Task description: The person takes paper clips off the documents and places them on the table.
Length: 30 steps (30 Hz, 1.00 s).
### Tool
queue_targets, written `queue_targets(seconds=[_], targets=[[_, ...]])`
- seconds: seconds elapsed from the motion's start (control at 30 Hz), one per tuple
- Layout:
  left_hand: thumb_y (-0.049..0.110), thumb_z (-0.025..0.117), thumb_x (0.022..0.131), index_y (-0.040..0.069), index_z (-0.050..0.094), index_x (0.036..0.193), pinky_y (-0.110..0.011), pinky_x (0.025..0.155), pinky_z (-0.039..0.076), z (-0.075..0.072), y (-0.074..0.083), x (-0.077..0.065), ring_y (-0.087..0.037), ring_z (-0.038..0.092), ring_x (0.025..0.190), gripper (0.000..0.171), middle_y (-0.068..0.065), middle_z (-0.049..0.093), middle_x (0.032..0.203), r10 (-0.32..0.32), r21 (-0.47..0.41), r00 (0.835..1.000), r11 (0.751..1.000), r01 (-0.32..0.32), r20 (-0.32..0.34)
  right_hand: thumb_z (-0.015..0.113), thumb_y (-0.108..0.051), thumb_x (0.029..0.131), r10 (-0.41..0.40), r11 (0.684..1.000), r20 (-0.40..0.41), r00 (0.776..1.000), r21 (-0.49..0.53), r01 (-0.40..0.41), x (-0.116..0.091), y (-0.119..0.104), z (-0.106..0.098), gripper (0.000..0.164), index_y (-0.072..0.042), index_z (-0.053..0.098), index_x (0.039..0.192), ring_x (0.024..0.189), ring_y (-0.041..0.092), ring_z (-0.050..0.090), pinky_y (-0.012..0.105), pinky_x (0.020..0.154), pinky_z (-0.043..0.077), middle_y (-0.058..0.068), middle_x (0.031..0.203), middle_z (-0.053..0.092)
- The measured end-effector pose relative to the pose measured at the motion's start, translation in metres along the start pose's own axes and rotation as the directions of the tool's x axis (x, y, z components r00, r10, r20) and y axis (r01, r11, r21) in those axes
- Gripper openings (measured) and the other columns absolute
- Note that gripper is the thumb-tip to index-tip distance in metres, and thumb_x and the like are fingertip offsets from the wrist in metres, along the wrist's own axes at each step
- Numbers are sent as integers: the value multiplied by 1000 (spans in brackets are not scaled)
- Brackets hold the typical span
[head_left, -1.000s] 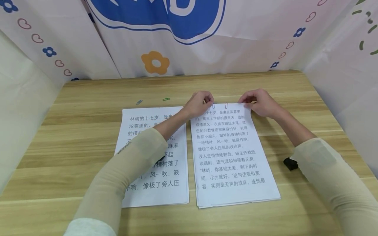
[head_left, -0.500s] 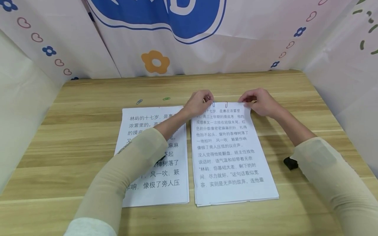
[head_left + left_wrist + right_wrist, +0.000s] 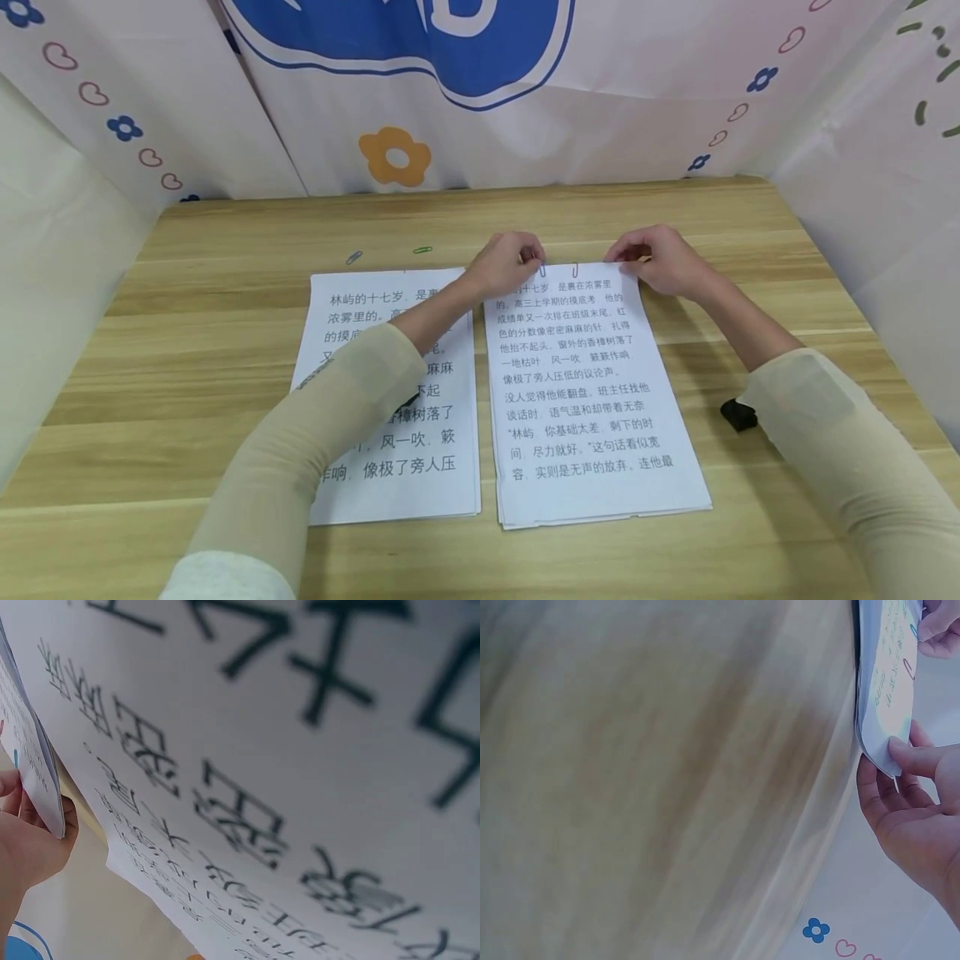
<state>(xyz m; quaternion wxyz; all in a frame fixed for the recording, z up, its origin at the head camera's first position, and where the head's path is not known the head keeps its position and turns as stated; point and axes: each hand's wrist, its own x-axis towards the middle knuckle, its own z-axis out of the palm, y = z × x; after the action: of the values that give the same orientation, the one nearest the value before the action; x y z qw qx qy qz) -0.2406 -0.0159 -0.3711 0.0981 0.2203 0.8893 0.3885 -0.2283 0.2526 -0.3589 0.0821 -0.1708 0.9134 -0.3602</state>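
Observation:
A stack of printed sheets [image 3: 577, 383] lies to the right of centre, with a blue paper clip [image 3: 542, 269] and a reddish paper clip [image 3: 575, 270] on its far edge. My left hand [image 3: 504, 265] grips that edge near its left corner, fingertips right by the blue clip. At the far right corner, my right hand [image 3: 663, 260] pinches the same stack. The right wrist view shows the right thumb [image 3: 915, 757] on top of the sheets and the fingers beneath. Under my left forearm, a second stack of printed sheets [image 3: 397, 500] is partly hidden.
Two loose paper clips, one blue [image 3: 354, 257] and one green [image 3: 423, 250], lie beyond the left stack on the wooden table [image 3: 225, 333]. A small black object [image 3: 738, 415] sits by my right sleeve. White printed cloth [image 3: 600, 142] hangs behind and beside the table.
The right stack has shifted slightly away from me and then back, with both hands still on its far edge. The left stack and the loose clips stay put.

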Motion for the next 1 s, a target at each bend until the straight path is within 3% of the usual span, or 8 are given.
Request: queue_targets(seconds=[0.37, 0.77, 1.0], targets=[[6, 60, 104, 3, 71, 107, -23, 74, 50, 2, 1, 1, -17, 60, 84, 12, -8, 67, 95, -24, 46, 1000, 999, 24, -15, 60, 11, 97, -5, 1000, 3, 1000, 4, 5, 0, 0, 0, 20, 4, 74, 108, 98, 32, 61, 20, 75, 45, 22, 111, 71], [6, 59, 104, -1, 72, 109, -25, 81, 52, 0, -3, 2, -19, 61, 89, 16, -11, 69, 100, -6, 21, 999, 1000, 5, 35, 59, 12, 97, 1, 1000, 5, 1000, -3, -1, -1, 0, 0, 20, 3, 74, 107, 98, 32, 62, 21, 76, 45, 21, 109, 71], [3, 58, 104, -2, 72, 108, -25, 80, 52, 0, -3, 2, -19, 61, 88, 16, -12, 69, 99, -1, 21, 999, 1000, 0, 33, 59, 11, 97, 5, 1000, 7, 1000, -18, -5, 0, -1, 1, 20, 3, 74, 108, 98, 32, 61, 22, 78, 45, 21, 110, 71]])
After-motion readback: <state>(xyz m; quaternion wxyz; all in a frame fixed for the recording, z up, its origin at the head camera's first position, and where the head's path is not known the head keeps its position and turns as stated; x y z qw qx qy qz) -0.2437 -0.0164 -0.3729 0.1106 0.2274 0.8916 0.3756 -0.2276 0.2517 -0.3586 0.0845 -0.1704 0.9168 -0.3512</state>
